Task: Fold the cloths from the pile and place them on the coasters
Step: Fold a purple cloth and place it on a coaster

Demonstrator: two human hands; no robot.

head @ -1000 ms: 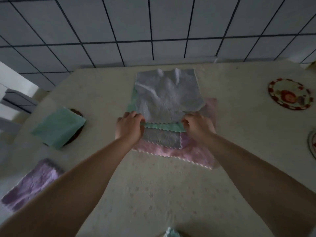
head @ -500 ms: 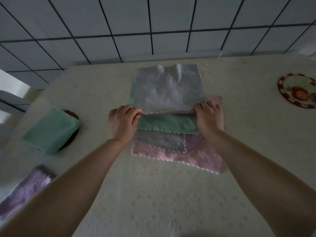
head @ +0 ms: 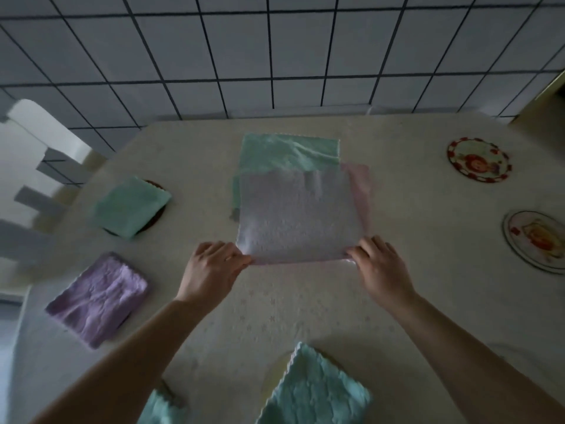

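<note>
- Left hand (head: 211, 267) pinching the near left corner of a pale grey cloth (head: 298, 214).
- Right hand (head: 379, 266) pinching the near right corner.
- Grey cloth stretched between both hands, over the pile at the middle of the table (head: 412, 215).
- Green cloth (head: 287, 153) and pink cloth (head: 360, 185) peeking out from under it.
- Folded green cloth (head: 131, 206) on a dark coaster (head: 156, 217), left.
- Folded purple cloth (head: 97, 296) nearer, left.
- Two bare round coasters (head: 478, 159) (head: 536, 240) at right.

Dim, flat indoor light, soft motion blur throughout, and wide-angle bending toward the edges.
</note>
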